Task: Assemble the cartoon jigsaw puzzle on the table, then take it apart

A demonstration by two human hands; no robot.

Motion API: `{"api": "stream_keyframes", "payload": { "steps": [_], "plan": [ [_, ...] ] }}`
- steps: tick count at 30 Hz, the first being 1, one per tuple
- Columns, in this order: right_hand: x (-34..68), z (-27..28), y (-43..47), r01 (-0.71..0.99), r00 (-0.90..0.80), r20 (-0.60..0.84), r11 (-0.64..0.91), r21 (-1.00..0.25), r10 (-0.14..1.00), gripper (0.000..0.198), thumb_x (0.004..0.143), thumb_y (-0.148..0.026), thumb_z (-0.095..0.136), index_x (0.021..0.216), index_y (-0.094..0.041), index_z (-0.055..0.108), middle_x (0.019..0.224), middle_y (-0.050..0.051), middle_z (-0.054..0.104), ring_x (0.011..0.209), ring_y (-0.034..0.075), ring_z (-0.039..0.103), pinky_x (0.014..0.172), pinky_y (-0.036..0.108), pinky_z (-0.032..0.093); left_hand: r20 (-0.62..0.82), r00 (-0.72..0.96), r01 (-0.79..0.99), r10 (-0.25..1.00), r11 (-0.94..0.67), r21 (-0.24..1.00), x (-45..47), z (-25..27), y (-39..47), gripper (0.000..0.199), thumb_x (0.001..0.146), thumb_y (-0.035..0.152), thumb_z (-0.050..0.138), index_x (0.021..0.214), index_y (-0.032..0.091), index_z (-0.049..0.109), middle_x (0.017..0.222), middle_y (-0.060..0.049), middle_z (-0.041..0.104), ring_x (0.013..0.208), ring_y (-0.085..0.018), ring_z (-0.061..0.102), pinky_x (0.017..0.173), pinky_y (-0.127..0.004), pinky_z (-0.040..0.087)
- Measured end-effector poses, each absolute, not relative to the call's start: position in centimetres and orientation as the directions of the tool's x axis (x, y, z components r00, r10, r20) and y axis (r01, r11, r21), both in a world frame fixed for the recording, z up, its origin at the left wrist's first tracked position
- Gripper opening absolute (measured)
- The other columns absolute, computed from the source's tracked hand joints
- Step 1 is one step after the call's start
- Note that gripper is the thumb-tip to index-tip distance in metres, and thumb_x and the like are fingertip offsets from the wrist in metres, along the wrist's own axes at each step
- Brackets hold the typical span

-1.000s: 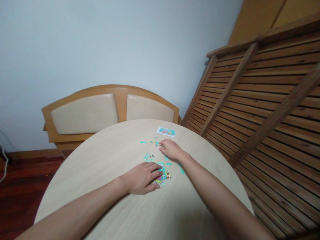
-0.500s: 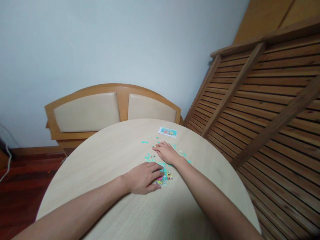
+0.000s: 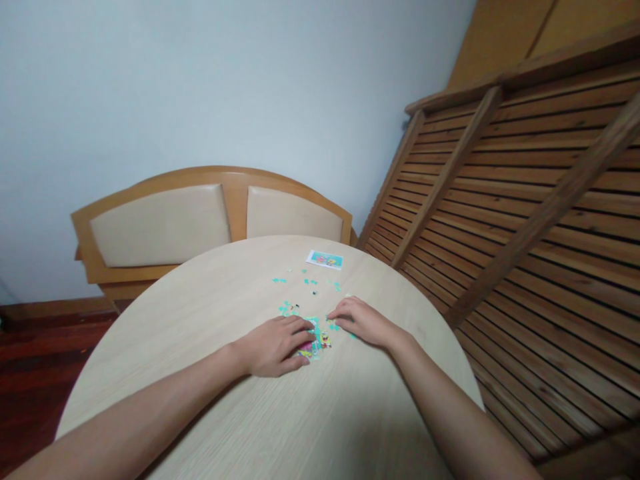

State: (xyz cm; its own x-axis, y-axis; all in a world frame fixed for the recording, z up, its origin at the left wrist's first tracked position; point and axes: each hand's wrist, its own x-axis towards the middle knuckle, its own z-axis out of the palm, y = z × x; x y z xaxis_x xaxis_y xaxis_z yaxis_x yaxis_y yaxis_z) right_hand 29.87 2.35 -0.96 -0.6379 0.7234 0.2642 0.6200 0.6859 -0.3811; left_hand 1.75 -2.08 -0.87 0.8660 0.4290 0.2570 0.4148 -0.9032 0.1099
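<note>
The left hand (image 3: 277,345) lies palm down, fingers slightly spread and gripping nothing, over the left part of the puzzle (image 3: 317,347) on the table (image 3: 280,427). Just right, the right hand (image 3: 361,320) reaches in, fingertips bunched; whether they pinch a piece I cannot tell. Loose pieces (image 3: 285,309) lie farther off, then a picture card (image 3: 325,260) near the far edge.

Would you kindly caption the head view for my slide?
Left hand on a part-built jigsaw, right hand among loose pieces.
</note>
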Motion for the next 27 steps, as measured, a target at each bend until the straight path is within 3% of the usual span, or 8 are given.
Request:
{"api": "stream_keyframes", "payload": {
  "steps": [4, 10, 19, 22, 25, 27],
  "plan": [
    [29.7, -1.3, 2.5, 0.676, -0.547, 0.265, 0.606, -0.42, 0.794, 0.029, 0.086, -0.021, 0.066, 0.115, -0.019, 0.071, 0.105, 0.008, 0.072, 0.102, 0.023, 0.062, 0.094, 0.035, 0.045, 0.257, 0.86, 0.429, 0.44, -0.898, 0.101, 1.8, -0.8, -2.1, 0.037, 0.098, 0.043, 0.05, 0.126, 0.02, 0.055, 0.131, -0.014, 0.059, 0.117, -0.028, 0.059, 0.102, -0.041, 0.047],
    [29.3, -1.5, 2.6, 0.734, -0.494, 0.248, 0.553, -0.394, 0.833, 0.011, 0.083, -0.021, 0.068, 0.093, -0.019, 0.073, 0.098, 0.006, 0.071, 0.1, 0.023, 0.06, 0.094, 0.034, 0.043, 0.271, 0.838, 0.468, 0.474, -0.879, 0.091, 2.0, -0.8, -2.3, 0.036, 0.098, 0.045, 0.048, 0.124, 0.02, 0.055, 0.127, -0.013, 0.06, 0.114, -0.029, 0.06, 0.099, -0.043, 0.047],
    [29.3, -0.9, 2.1, 0.718, -0.49, 0.202, 0.525, -0.458, 0.848, 0.009, 0.081, -0.02, 0.069, 0.09, -0.02, 0.068, 0.096, 0.005, 0.07, 0.101, 0.022, 0.059, 0.094, 0.036, 0.041, 0.237, 0.86, 0.446, 0.451, -0.892, 0.079, 1.9, -0.5, -2.1, 0.043, 0.097, 0.049, 0.052, 0.134, 0.028, 0.056, 0.12, -0.012, 0.058, 0.109, -0.03, 0.058, 0.096, -0.044, 0.047],
    [28.7, -0.1, 1.5, 0.647, -0.467, 0.153, 0.454, -0.612, 0.871, 0.01, 0.083, -0.021, 0.066, 0.092, -0.018, 0.067, 0.086, 0.004, 0.07, 0.085, 0.019, 0.062, 0.08, 0.031, 0.045, 0.233, 0.865, 0.436, 0.445, -0.895, 0.09, 1.8, -0.7, -2.1, 0.044, 0.096, 0.049, 0.054, 0.134, 0.026, 0.056, 0.123, -0.012, 0.057, 0.11, -0.03, 0.058, 0.097, -0.044, 0.047],
    [28.0, 0.2, 0.9, 0.508, -0.517, 0.0, 0.307, -0.805, 0.856, 0.018, 0.085, -0.029, 0.066, 0.097, -0.016, 0.065, 0.07, -0.001, 0.064, 0.065, 0.014, 0.058, 0.06, 0.024, 0.043, 0.238, 0.877, 0.401, 0.417, -0.909, 0.115, 1.8, -0.7, -2.1, 0.045, 0.095, 0.047, 0.055, 0.133, 0.023, 0.055, 0.127, -0.013, 0.056, 0.114, -0.03, 0.056, 0.1, -0.042, 0.046],
    [27.6, 0.1, 0.7, 0.478, -0.566, -0.058, 0.27, -0.836, 0.822, 0.019, 0.083, -0.03, 0.068, 0.095, -0.016, 0.065, 0.068, -0.002, 0.062, 0.065, 0.014, 0.057, 0.059, 0.023, 0.043, 0.241, 0.882, 0.386, 0.406, -0.914, 0.127, 1.8, -0.7, -2.1, 0.045, 0.095, 0.045, 0.056, 0.133, 0.022, 0.054, 0.128, -0.013, 0.057, 0.115, -0.03, 0.056, 0.101, -0.041, 0.045]
  ]
}}
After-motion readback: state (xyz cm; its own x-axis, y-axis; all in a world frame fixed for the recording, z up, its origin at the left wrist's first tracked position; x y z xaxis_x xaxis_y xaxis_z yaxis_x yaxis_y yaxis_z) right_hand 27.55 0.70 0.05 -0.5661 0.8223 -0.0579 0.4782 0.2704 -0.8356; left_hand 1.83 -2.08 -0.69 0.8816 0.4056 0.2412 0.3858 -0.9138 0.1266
